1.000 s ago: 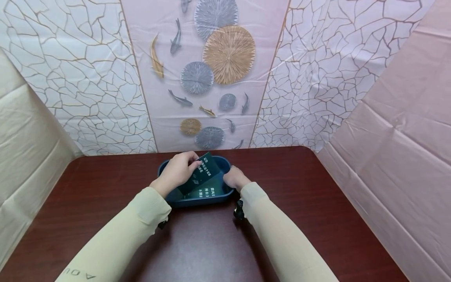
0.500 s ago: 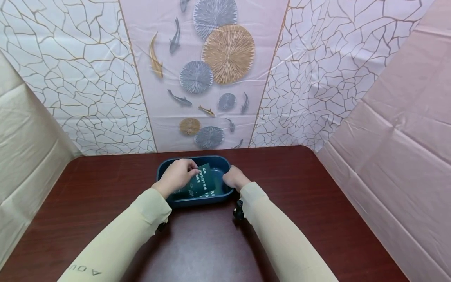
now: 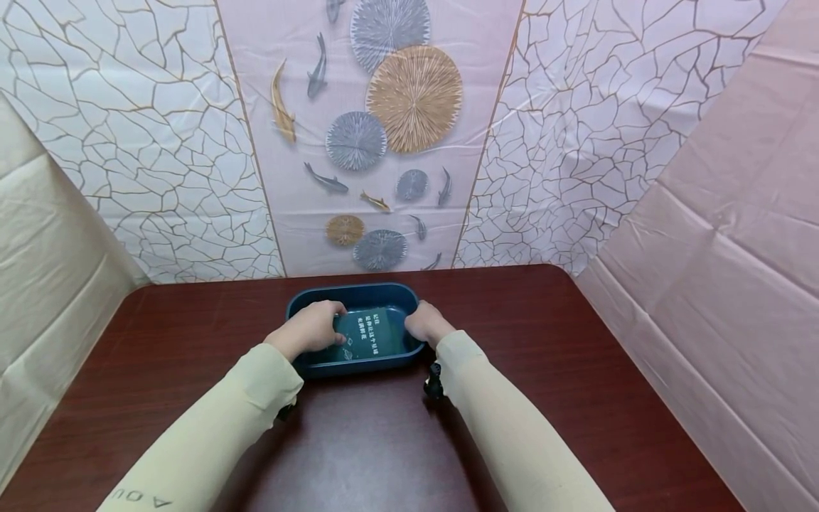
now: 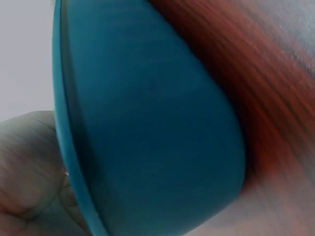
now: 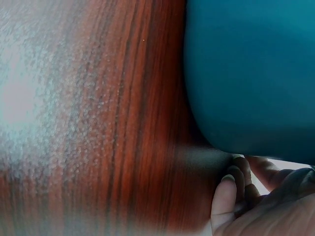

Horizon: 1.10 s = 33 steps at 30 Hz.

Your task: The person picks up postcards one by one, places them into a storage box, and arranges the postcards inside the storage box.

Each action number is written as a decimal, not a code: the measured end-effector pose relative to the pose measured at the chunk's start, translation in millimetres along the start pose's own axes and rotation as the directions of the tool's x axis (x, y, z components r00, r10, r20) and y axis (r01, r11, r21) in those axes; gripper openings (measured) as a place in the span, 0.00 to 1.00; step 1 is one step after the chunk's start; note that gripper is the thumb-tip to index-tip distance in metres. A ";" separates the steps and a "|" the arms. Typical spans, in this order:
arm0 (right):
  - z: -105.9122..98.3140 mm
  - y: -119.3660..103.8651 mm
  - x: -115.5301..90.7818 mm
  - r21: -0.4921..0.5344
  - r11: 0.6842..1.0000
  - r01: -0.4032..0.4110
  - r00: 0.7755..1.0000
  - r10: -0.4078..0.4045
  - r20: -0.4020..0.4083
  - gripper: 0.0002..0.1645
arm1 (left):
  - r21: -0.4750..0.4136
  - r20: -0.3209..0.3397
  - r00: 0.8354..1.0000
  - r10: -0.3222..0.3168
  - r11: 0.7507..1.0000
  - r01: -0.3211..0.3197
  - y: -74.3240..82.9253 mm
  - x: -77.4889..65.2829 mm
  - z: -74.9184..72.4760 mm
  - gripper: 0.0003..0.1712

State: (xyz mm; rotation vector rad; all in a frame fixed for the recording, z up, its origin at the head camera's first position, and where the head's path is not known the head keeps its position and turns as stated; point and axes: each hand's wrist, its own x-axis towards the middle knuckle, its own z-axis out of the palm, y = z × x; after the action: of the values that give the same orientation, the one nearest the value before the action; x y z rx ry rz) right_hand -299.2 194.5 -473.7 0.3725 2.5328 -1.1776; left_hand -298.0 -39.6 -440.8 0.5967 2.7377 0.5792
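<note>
A dark green card (image 3: 370,333) with white printed characters lies flat in a blue oval-cornered tray (image 3: 365,368) near the back of the table. My left hand (image 3: 310,328) is inside the tray's left end, thumb and index finger spread apart at the card's left edge. In the left wrist view the tray wall (image 4: 152,118) covers much of that hand (image 4: 27,162). My right hand (image 3: 427,323) grips the tray's right end. The right wrist view has its curled fingers (image 5: 225,196) right beside the tray's outer wall (image 5: 251,73).
The reddish-brown wooden table (image 3: 544,355) extends around the tray on all sides. Behind it hangs a patterned cloth (image 3: 409,171), and plain beige cloth (image 3: 716,284) closes off the right side. A small black object (image 3: 434,380) sits at the right cuff.
My left hand has lowered the green card from a tilted position to flat in the tray and let it go, its fingers spreading. The right hand and tray have stayed put.
</note>
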 end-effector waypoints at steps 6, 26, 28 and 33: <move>1.2 -0.3 0.7 0.003 1.000 -0.006 1.000 0.006 -0.009 0.37 | 0.002 -0.006 1.000 0.026 1.000 -0.026 1.5 3.9 9.2 0.32; 1.8 0.4 3.1 -0.021 1.000 -0.012 1.000 0.011 -0.016 0.37 | 0.053 0.034 0.996 -0.077 0.996 0.075 6.4 8.4 27.6 0.30; 2.0 0.3 2.9 -0.023 1.000 -0.012 1.000 0.011 -0.016 0.37 | 0.059 0.041 0.995 -0.086 0.995 0.084 7.7 9.1 28.4 0.29; 1.9 0.5 2.2 -0.016 1.000 -0.009 1.000 0.009 -0.015 0.37 | 0.065 0.049 0.995 -0.090 0.994 0.087 8.9 10.3 28.6 0.29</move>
State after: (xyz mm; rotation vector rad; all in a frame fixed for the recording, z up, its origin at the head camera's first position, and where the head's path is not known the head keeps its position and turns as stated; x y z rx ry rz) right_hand -300.8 193.6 -476.0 0.3897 2.5489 -1.1545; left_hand -294.2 -18.4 -464.0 0.4949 2.7256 0.4525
